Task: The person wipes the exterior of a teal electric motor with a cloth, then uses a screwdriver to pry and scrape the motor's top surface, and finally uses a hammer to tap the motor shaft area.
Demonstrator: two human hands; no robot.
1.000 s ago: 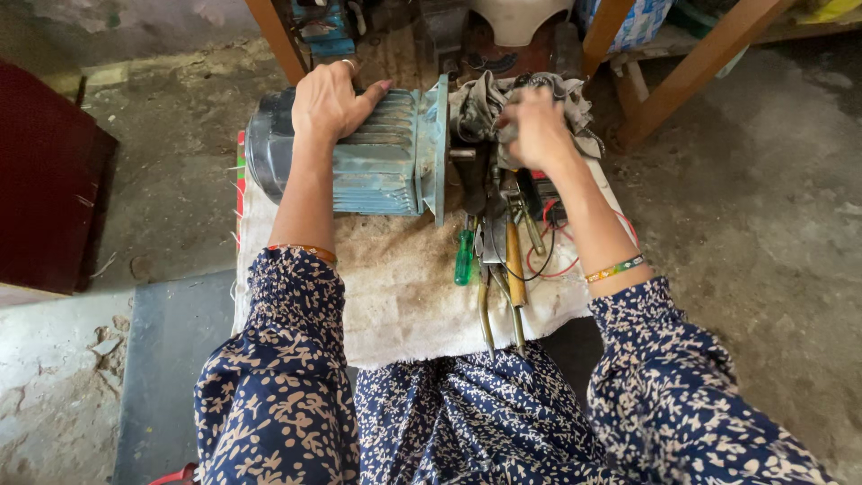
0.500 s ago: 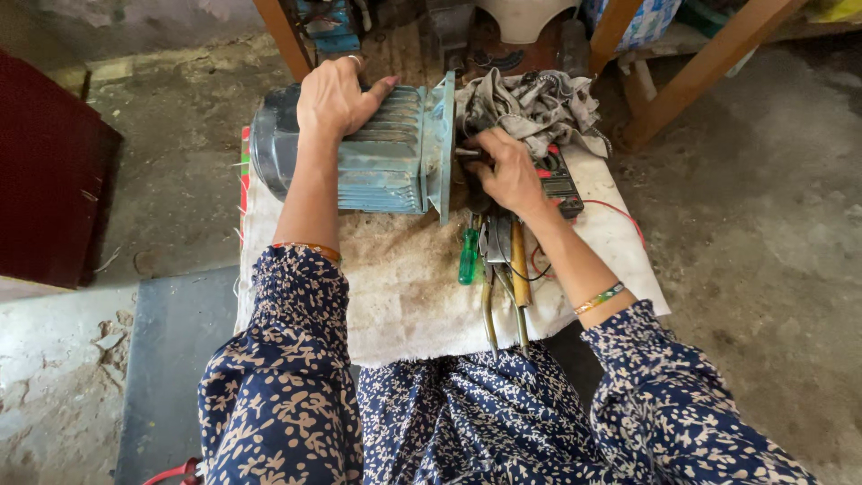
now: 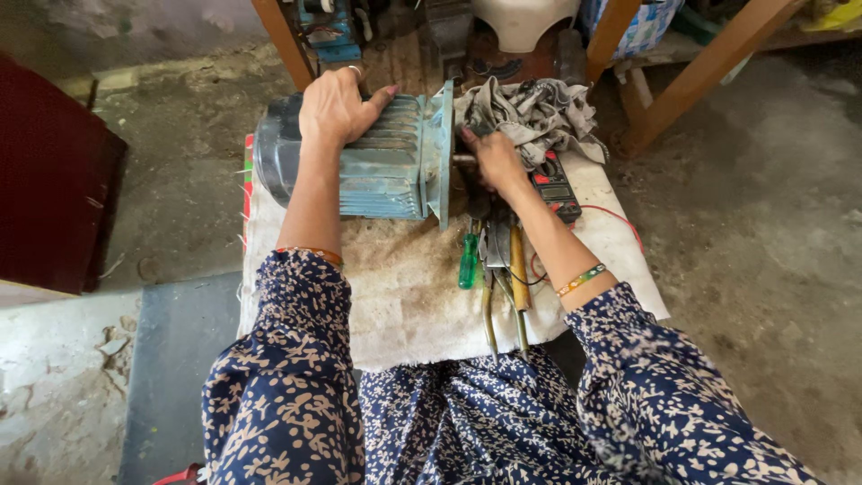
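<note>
A blue-grey finned electric motor (image 3: 377, 166) lies on its side on a dirty white cloth (image 3: 409, 292). My left hand (image 3: 337, 108) rests flat on top of the motor's body, fingers spread over the fins. My right hand (image 3: 492, 162) is at the motor's flanged end, fingers closed around the short shaft there. A crumpled grey rag (image 3: 530, 112) lies just beyond that hand. A multimeter (image 3: 555, 189) with a red lead sits to the right of my wrist.
A green-handled screwdriver (image 3: 468, 260), pliers (image 3: 492, 269) and a wooden-handled tool (image 3: 518, 260) lie on the cloth near my right forearm. Wooden legs (image 3: 682, 90) stand at the back right. A dark red panel (image 3: 54, 189) is on the left, with concrete floor all around.
My right hand has come down off the grey rag and moved left to the motor's shaft end. The left hand stays on top of the motor.
</note>
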